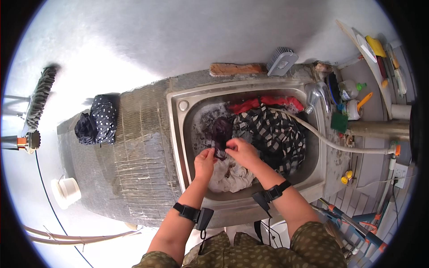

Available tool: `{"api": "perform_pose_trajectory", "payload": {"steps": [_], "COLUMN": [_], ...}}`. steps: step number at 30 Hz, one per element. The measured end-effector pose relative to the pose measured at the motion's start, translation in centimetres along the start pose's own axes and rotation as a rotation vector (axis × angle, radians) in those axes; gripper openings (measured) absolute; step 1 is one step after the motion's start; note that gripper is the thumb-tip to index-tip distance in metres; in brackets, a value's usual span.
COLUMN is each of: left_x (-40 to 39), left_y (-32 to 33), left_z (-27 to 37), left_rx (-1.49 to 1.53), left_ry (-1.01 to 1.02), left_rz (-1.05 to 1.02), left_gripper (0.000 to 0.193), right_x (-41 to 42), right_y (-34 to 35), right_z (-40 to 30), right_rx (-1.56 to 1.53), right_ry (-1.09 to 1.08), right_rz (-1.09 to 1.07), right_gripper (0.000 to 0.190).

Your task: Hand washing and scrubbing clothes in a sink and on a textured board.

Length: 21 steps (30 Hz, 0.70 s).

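Between my two hands hangs a wet, dark purple piece of cloth (222, 132), its near end pinched by the fingers. My left hand (205, 163) grips it from the left, and my right hand (242, 151) holds it from the right. Below lies a stainless steel sink (177, 134) with sudsy water. A black and white checked cloth (273, 137) fills its right side. Crumpled white cloth (231, 177) with a brown patch sits at the near side, just under my hands. Red fabric (264, 102) runs along the far wall of the basin.
A ribbed concrete slab (144, 160) adjoins the sink at left, bearing a polka-dot cloth bundle (103, 119). Behind the basin are a wooden board (238, 69) and a grey brush (282, 62). The faucet (316, 97), a hose (330, 144) and a green scouring pad (339, 122) are at right.
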<state>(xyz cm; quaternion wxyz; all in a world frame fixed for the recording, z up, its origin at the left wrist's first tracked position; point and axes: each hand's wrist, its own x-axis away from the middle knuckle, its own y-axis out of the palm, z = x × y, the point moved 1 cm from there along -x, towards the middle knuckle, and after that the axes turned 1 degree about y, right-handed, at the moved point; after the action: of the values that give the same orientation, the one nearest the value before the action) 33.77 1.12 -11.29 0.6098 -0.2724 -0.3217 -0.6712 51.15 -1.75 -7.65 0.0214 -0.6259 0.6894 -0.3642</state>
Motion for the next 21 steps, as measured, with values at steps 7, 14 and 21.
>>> {"api": "perform_pose_trajectory", "payload": {"steps": [7,14,21], "left_x": [5.2,8.6,9.2], "left_y": [-0.5,-0.4,-2.0], "left_z": [7.3,12.2,14.9], "left_rx": [-0.196,-0.192,-0.394], "left_ry": [0.554,0.375,0.345], "left_rz": [-0.034,-0.396,-0.584], "left_gripper": [0.02,0.032,0.03], "right_x": [-0.4,2.3,3.4], "right_y": [1.6,-4.7,-6.4], "right_z": [-0.8,-8.9,-8.1], "right_rx": [-0.421,-0.357,-0.239], "right_ry": [0.042,-0.5,-0.175], "right_rz": [-0.162,0.126,-0.584], "right_gripper": [0.028,0.056,0.016]}}
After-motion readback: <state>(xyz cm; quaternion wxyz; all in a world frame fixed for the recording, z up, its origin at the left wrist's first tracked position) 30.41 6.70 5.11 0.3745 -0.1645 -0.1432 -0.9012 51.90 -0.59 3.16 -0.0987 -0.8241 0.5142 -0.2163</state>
